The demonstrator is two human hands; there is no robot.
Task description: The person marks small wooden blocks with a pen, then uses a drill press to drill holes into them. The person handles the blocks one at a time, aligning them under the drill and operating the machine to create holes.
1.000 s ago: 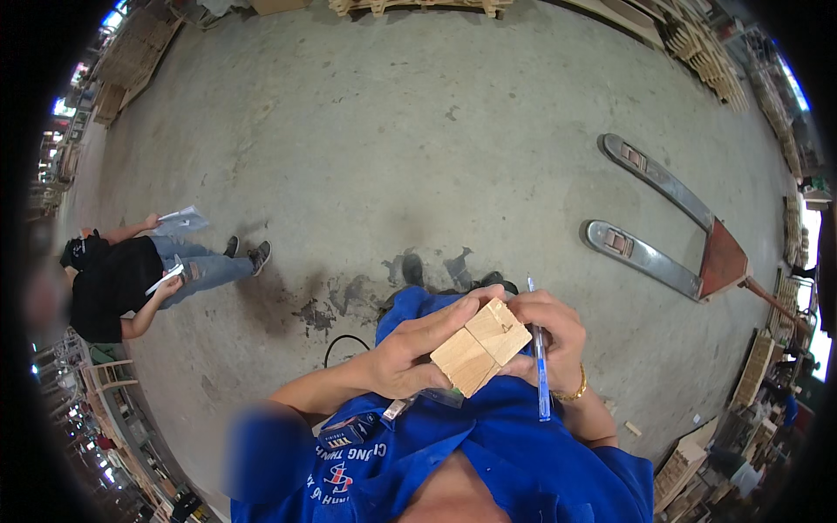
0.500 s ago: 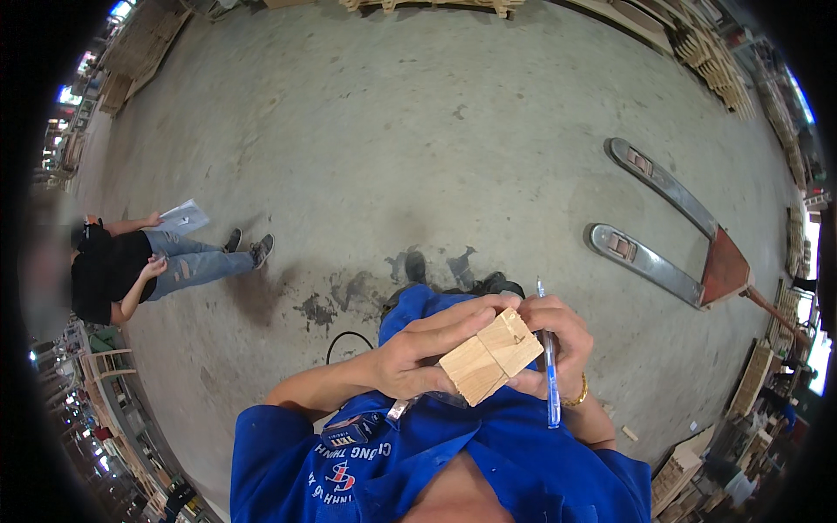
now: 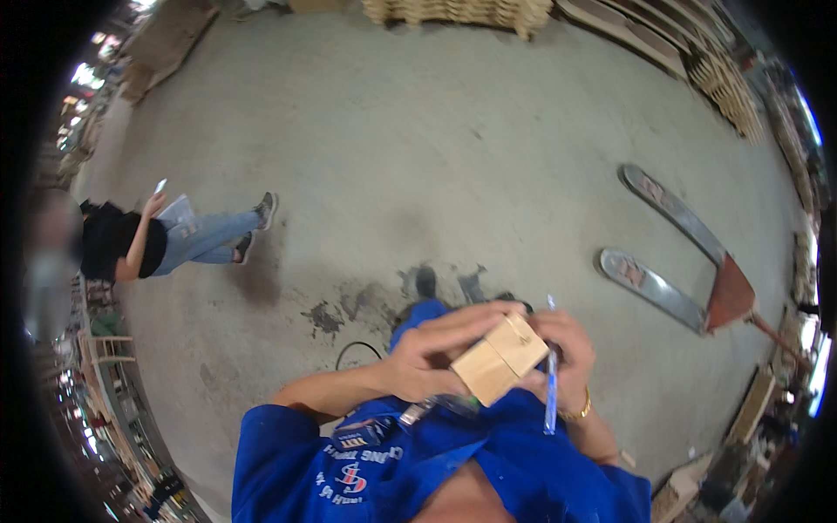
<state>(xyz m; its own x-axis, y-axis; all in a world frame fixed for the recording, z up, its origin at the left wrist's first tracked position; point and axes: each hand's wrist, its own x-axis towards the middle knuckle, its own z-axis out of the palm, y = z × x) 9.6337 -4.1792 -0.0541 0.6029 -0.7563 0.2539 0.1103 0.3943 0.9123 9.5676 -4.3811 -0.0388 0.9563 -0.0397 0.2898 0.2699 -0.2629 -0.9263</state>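
Note:
In front of my chest, both hands hold a pale wooden block [image 3: 490, 370] with a seam line across its face, perhaps two pieces set together. My left hand [image 3: 423, 353] is closed on its left side, fingers along the far edge. Around the right side wraps my right hand [image 3: 567, 344], which also keeps a blue pen [image 3: 551, 392] upright between its fingers. Below the left hand, against my blue shirt, are a small dark box [image 3: 362, 433] and a shiny strip [image 3: 418, 410] whose kind I cannot make out.
A pallet jack [image 3: 728, 296] stands on the concrete floor at the right, forks toward the middle. At the left, a person in a black top [image 3: 126, 240] holds papers and a phone-like object. Stacked wooden parts [image 3: 458, 10] lie at the far edge.
The view has shifted slightly. The person at the left has taken a step and raised a hand with a small pale object. My hands still hold the block and the pen.

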